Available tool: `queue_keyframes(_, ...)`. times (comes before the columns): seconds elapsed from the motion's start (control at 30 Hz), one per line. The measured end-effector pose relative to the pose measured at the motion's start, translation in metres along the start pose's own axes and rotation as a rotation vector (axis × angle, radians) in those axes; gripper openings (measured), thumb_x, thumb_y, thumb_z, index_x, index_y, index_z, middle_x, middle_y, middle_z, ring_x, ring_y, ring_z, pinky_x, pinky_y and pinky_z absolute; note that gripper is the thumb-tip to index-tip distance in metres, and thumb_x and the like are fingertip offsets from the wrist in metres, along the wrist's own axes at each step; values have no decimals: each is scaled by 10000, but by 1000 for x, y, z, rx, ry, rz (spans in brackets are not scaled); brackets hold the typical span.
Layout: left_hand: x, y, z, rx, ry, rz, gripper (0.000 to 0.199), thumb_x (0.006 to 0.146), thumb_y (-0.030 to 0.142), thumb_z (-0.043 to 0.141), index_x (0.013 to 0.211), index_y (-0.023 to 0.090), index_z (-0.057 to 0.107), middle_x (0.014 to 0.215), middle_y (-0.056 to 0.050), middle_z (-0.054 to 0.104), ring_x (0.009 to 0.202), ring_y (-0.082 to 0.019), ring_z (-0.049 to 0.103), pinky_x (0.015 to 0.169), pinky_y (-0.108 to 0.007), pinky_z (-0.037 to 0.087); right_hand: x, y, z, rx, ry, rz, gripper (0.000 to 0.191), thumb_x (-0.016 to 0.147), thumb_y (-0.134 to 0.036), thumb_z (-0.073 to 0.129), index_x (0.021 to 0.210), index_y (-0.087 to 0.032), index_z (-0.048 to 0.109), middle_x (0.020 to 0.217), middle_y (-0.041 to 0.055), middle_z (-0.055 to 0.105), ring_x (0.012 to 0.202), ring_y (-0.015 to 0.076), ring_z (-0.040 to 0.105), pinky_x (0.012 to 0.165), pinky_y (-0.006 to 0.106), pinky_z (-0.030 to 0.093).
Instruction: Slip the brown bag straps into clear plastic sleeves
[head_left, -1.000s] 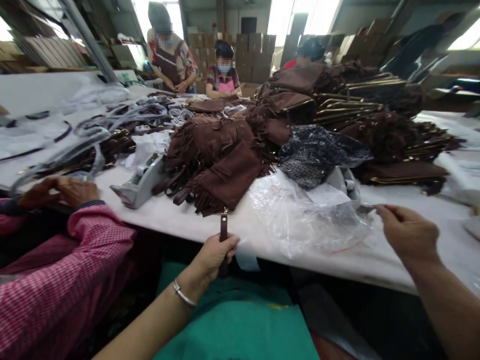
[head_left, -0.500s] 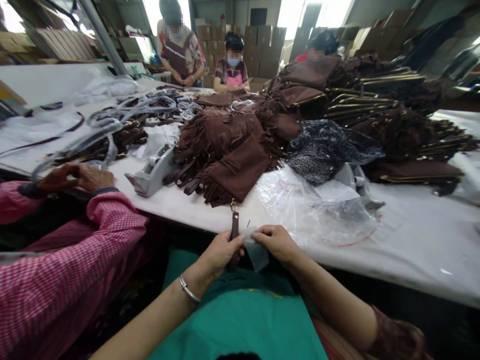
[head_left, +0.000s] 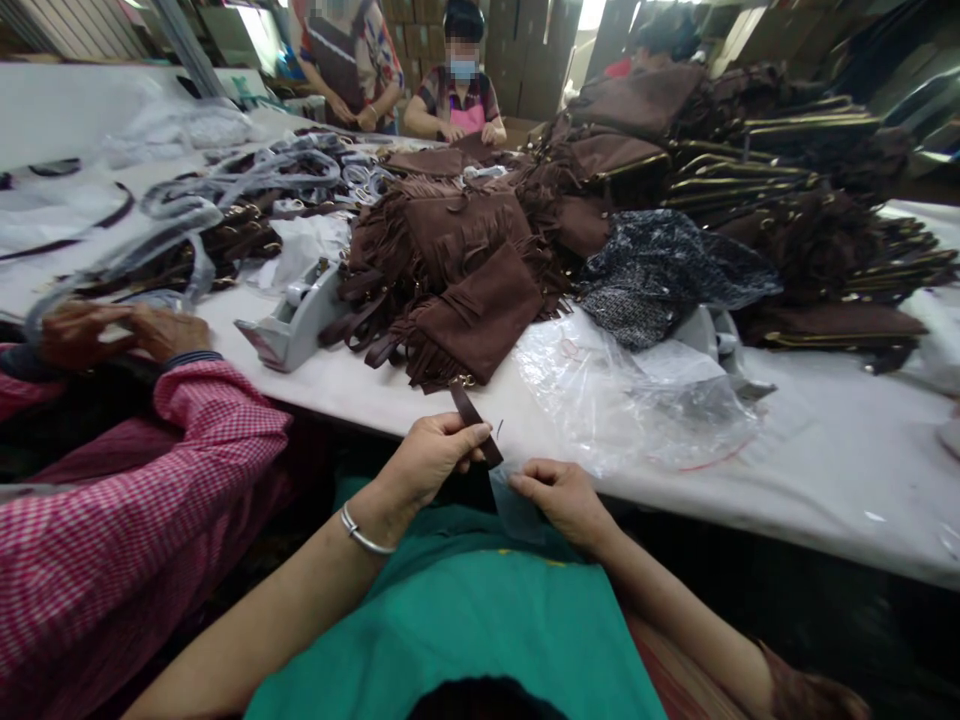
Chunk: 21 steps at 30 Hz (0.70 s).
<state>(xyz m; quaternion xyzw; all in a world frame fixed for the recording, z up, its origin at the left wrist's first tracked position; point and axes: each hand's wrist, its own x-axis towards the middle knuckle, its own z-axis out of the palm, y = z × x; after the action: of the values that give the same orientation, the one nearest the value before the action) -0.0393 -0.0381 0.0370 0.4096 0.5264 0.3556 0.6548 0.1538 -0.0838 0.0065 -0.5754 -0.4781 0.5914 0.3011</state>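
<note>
Wrist strap: the brown wrist strap (head_left: 469,412) is now slanted in the lower centre, its free end turned toward the lower right; half a second ago it was held nearly upright.
Left hand: the strap is pinched between thumb and fingers of the left hand (head_left: 433,455).
Right hand: the small translucent film (head_left: 517,512) is grasped at its edge by the fingertips of the right hand (head_left: 568,502), just right of the strap.
Strap end and film: the two are brought close together – a lined-up position, it is judged, though contact cannot be confirmed.
Fringed pouch: the brown fringed pouch (head_left: 484,315) is left lying at the centre, with a gold clasp (head_left: 466,381) seen at its lower corner, near the strap's upper end; whether they are joined cannot be told.
Tabletop: a crumpled clear plastic bag (head_left: 600,405) is spread right of the pouch on the white table (head_left: 817,430); zipped pouches (head_left: 810,150) are piled at the upper right.
Left side: a co-worker's checked sleeve (head_left: 217,430) is seen.
</note>
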Motion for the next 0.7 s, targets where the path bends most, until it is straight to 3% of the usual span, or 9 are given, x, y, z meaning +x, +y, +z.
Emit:
queue_keyframes(0.27, 0, -22, 2, 156, 109, 46, 290, 725, 418, 698, 688, 133, 659, 570, -3, 597, 464, -77, 440, 446, -214, 309, 2, -1, 7, 6, 4, -17, 221, 743, -382, 664, 727, -171, 728, 640, -17, 631, 613, 133, 521, 598, 245, 386)
queue_keyframes(0.53, 5, -7, -12, 135, 197, 161, 313, 734, 450, 694, 703, 139, 674, 595, -8, 607, 496, -91, 468, 475, -216, 343, 5, 0, 17, -9, 55, 15, 236, 713, -383, 681, 764, -164, 750, 720, 22, 696, 685, 182, 586, 666, 287, 441)
queue_keyframes(0.7, 3, -9, -5, 145, 173, 123, 285, 704, 425, 722, 657, 148, 678, 565, -4, 607, 497, -97, 458, 476, -221, 323, 5, 0, 19, 14, 22, 13, 224, 728, -387, 673, 740, -173, 742, 689, 7, 683, 658, 169, 581, 640, 276, 441)
